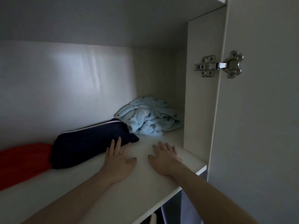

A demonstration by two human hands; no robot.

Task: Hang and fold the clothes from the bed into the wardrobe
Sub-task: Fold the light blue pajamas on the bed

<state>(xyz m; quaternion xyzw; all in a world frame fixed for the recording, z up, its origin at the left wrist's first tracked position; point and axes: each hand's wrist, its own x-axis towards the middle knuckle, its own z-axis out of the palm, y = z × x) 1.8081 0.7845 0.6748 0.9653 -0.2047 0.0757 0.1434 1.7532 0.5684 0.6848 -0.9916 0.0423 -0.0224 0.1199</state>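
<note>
On the wardrobe shelf (113, 191), three pieces of clothing sit in a row toward the back: a red fold (22, 160) at the far left, a navy fold (90, 146) touching it, and a crumpled light-blue fleece (148, 117) in the right rear corner, its edge just meeting the navy one. Both hands lie flat, palms down, fingers straight and spread, holding nothing. The left hand (117, 164) rests on the board with its fingertips over the near edge of the navy fold; the right hand (165, 159) lies on bare shelf, near the fleece but apart from it. To the right stand the side panel and the open door (258, 126) with its metal hinge (220, 64). Below the shelf, dark garments seem to hang, though that space is too dim to make out. The step in hand looks like the stacking of folded items, with the navy piece just set or being squared up against the red one. The fleece is bunched rather than folded, so it probably needs attention. A likely next move is either to draw both hands back out for another garment, or to reach the right hand forward and gather the fleece, which is soft and will slump unless lifted with both hands.
</note>
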